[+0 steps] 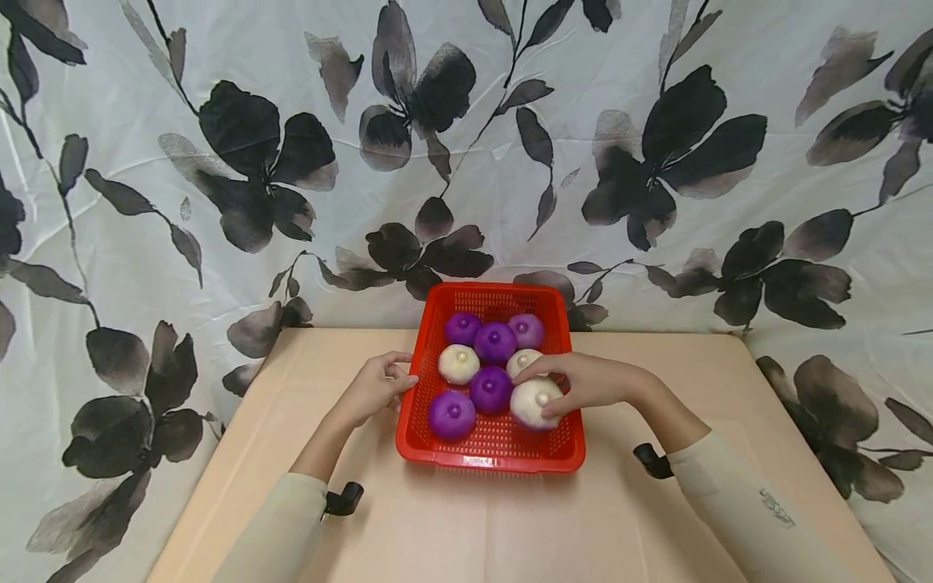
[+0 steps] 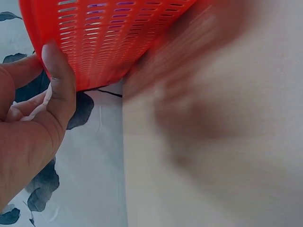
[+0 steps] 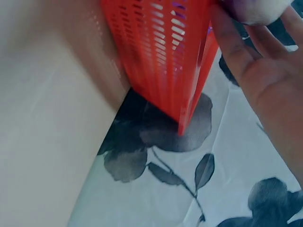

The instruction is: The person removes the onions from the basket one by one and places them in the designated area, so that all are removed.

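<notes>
A red plastic basket with slotted walls holds several purple onions and white onions, each round with a small nub on top. My left hand pinches the basket's left rim, its thumb against the red wall in the left wrist view. At the basket's front right, my right hand grips a white onion with fingers and thumb around its sides. A purple tint shows low on this onion. In the right wrist view only its underside appears, beside the rim.
The basket stands near the back edge of a light wooden table. Behind the table hangs a white cloth with dark flowers. Each wrist wears a black camera mount.
</notes>
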